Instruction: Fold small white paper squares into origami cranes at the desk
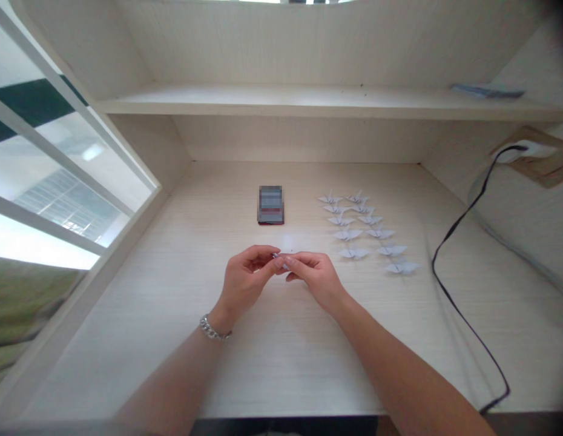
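Observation:
Above the middle of the desk, my left hand (pixel 250 270) and my right hand (pixel 314 272) meet at the fingertips. Both pinch a small piece of folded white paper (pixel 285 266), mostly covered by the thumbs and fingers. Its exact folded shape cannot be made out. To the right of my hands, several white paper cranes (pixel 353 252) rest on the desk in two rows running away from me. A silver chain bracelet (pixel 214 329) circles my left wrist.
A phone-like device (pixel 271 204) with a blurred screen lies beyond my hands on the pale desk (pixel 281 363). At the right, a black cable (pixel 449 236) runs from a wall outlet (pixel 526 150) to the front edge. A shelf (pixel 309 109) crosses behind; a barred window (pixel 72 151) stands left.

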